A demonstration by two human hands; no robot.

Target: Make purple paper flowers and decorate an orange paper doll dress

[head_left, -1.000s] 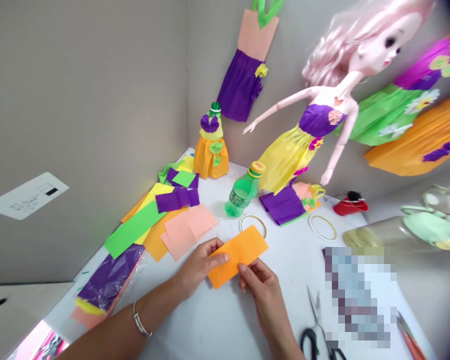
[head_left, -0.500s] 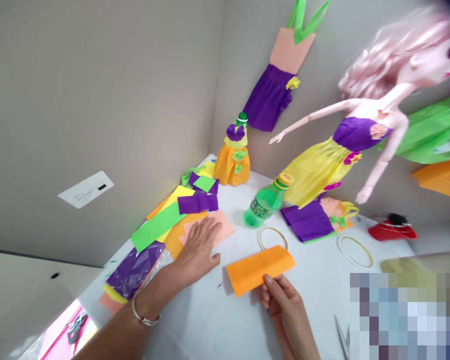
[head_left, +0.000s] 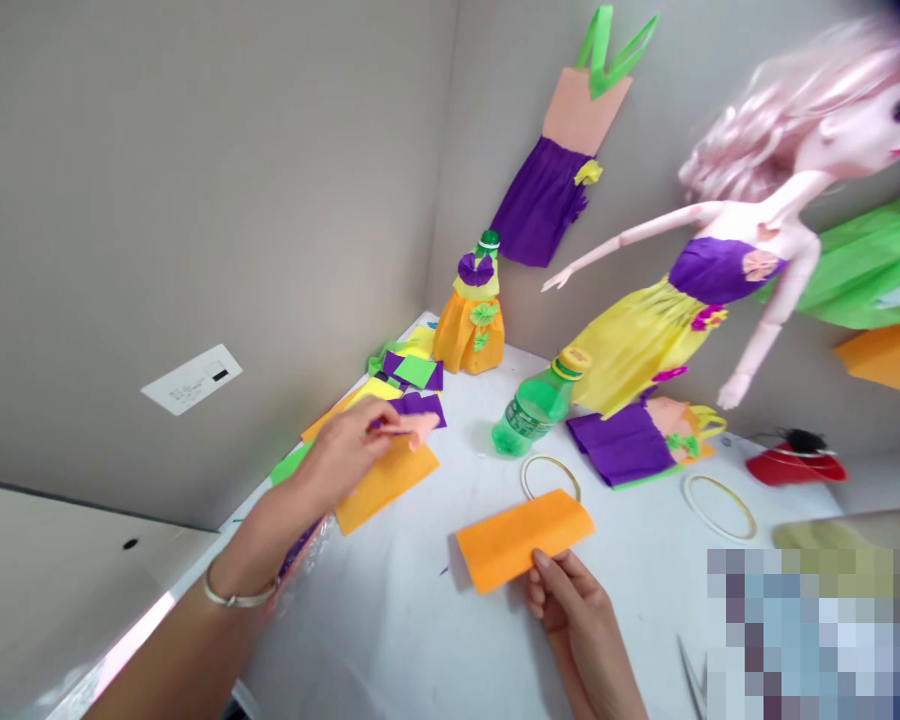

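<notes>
**Two hands, two papers on the white counter**

Nearest the camera, the right hand [head_left: 570, 610] rests on the counter [head_left: 420, 640] with its fingers curled and the fingertips pressed on the near edge of a folded orange paper [head_left: 523, 538]. That paper lies flat, its long axis running from lower left to upper right, and it sits just ahead of the right hand, well apart from the left. The tips of scissors [head_left: 691, 680] show at the bottom edge, right of that hand.

Farther left, the left hand [head_left: 341, 455], a bracelet [head_left: 232, 597] on its wrist, is raised above the paper pile [head_left: 390, 470]. Thumb and fingers pinch a small peach paper piece [head_left: 422, 427], lifted clear of an orange sheet beneath it. The peach piece points right, toward the folded orange paper, so the left hand is the one carrying it and the right hand the one steadying the orange fold.

Beyond these stand a green plastic bottle [head_left: 532, 412], tilted, and two thin rings [head_left: 549, 475] lying flat. Behind them lie purple folded paper [head_left: 621, 443] and a red hat [head_left: 787, 462]. At the back, a bottle dressed in orange paper [head_left: 470, 325] stands in the corner, a doll [head_left: 720, 270] in a yellow and purple dress leans by the wall, and a purple paper dress [head_left: 551, 180] hangs above.
</notes>
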